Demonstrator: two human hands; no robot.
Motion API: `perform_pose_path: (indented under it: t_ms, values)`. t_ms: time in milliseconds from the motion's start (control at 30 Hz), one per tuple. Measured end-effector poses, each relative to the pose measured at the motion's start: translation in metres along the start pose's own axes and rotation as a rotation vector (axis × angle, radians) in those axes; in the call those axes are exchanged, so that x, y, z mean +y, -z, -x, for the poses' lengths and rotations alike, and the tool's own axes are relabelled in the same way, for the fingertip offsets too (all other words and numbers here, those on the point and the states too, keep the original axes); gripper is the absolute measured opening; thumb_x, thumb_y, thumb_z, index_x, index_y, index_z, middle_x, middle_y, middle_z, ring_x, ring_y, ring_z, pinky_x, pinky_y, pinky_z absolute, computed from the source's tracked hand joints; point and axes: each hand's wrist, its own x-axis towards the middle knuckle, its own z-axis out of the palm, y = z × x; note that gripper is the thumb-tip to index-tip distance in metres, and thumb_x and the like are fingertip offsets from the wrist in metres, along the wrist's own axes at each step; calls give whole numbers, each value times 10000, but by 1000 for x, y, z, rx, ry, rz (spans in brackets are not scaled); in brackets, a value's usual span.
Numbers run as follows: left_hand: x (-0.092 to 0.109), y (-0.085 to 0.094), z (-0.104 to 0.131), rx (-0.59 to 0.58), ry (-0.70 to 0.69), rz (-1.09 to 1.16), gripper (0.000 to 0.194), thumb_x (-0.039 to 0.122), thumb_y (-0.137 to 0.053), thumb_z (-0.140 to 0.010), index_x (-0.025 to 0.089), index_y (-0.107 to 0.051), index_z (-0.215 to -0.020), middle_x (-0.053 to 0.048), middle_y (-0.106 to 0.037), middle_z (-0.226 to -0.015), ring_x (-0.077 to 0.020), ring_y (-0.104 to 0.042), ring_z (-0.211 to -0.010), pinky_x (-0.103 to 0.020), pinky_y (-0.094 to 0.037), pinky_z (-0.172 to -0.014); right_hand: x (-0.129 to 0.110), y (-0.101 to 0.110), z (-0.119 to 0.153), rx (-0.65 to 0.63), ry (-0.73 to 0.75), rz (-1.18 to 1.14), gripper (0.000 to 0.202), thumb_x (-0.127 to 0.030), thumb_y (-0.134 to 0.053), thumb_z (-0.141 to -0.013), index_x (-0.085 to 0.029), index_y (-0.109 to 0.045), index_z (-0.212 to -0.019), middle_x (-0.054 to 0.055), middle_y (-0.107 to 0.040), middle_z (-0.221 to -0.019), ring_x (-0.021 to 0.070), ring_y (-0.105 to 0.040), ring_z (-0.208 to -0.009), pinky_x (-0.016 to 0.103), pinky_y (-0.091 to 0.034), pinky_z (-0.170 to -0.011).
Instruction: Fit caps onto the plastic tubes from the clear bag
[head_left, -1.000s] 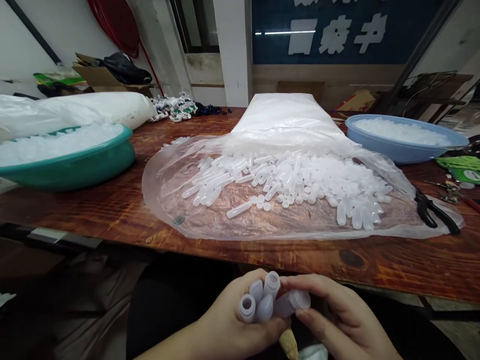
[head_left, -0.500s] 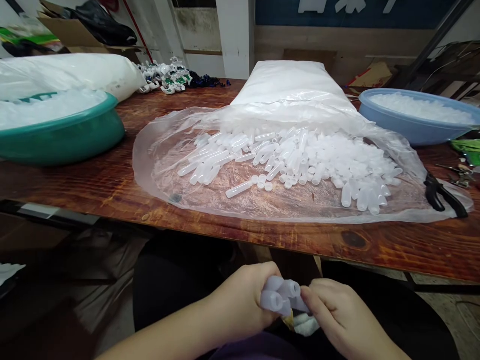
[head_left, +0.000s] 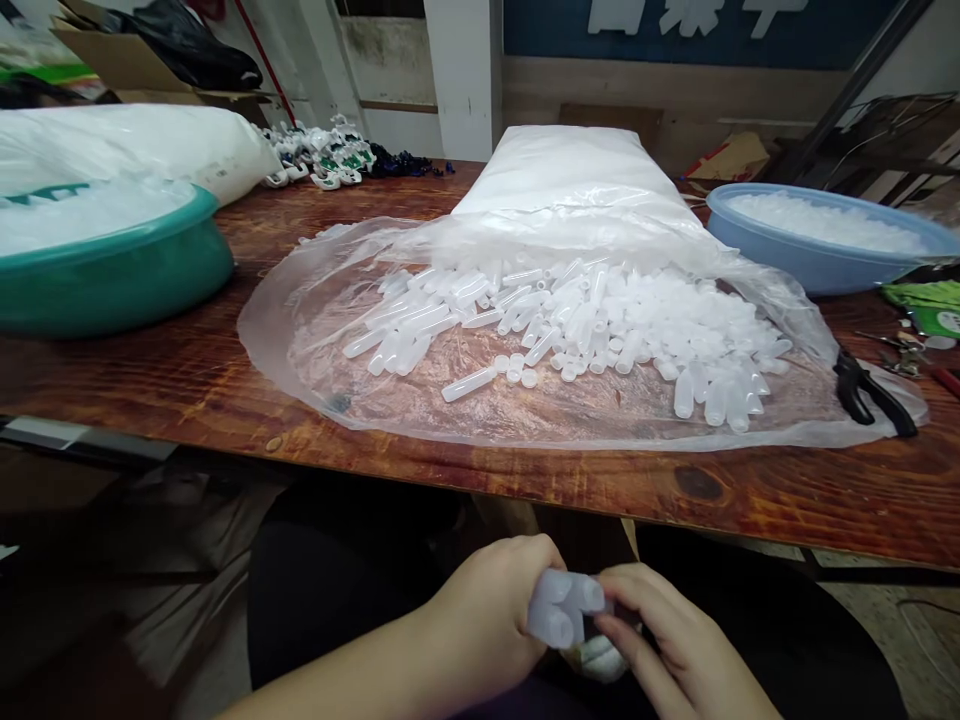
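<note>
Over my lap, below the table edge, my left hand is closed around several frosted plastic tubes, their round ends facing right. My right hand meets the bundle from the right, thumb and fingers pinched at a tube on its near side; the fingers partly cover that piece. Beneath the bundle shows a whitish, crumpled thing that I cannot identify. On the table, a pile of similar loose tubes spills out of a large clear plastic bag.
Black-handled pliers lie on the bag's right edge. A green basin at left and a blue basin at right hold white pieces. The bag's full part lies behind the pile. The wooden table's front edge runs above my hands.
My right hand's fingers have shifted along the right side of the bundle, thumb now lower and apart from the index finger. The tubes have turned slightly in my left hand. The view has shifted slightly.
</note>
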Motion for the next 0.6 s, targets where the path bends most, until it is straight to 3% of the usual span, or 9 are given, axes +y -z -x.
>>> perform_pose_path:
  t_ms: [133,200,267,333,400,600]
  values:
    - [5,-8,0,-98,-141,-198,111,176,-531,-707,171,-528,-818,-38,-596,-811,-176,-537,-732,-243,-383,-663,0,-12,-5,98,-308,-226,309,-424,-455,-863,-201,-567,-680,8,-568,-634,140,-552,-583,219,-457,-539]
    - [6,-8,-1,-114,-158,-225,127,166,-530,-708,169,-532,-835,-44,-599,-824,-182,-542,-748,-246,-386,-675,2,-14,-5,99,-427,-406,342,-499,-496,-822,-194,-576,-689,3,-565,-616,139,-549,-566,219,-459,-520]
    - [5,-5,-4,-70,-96,-168,146,176,-543,-695,176,-534,-841,-30,-595,-812,-176,-548,-740,-238,-388,-656,6,-13,-1,143,-424,-513,342,-535,-552,-777,-208,-621,-847,20,-616,-713,157,-591,-647,233,-491,-585]
    - [4,-2,-6,-23,-40,-110,155,191,-555,-681,184,-534,-835,-15,-590,-794,-169,-549,-723,-232,-388,-635,10,-11,5,176,-339,-463,339,-508,-594,-763,-241,-635,-968,43,-649,-837,181,-617,-760,251,-502,-672]
    - [1,-2,-9,-9,-39,-115,152,201,-559,-686,182,-536,-834,-14,-589,-786,-169,-548,-715,-235,-394,-637,13,-11,8,182,-276,-372,286,-472,-594,-778,-259,-658,-958,52,-655,-900,197,-616,-833,255,-495,-718]
    - [-5,-13,-13,-84,-107,-346,181,111,-500,-701,151,-548,-872,-76,-614,-883,-224,-565,-822,-293,-429,-735,13,-20,-8,123,-511,-592,382,-546,-611,-718,-187,-656,-841,37,-658,-721,166,-615,-619,257,-503,-580]
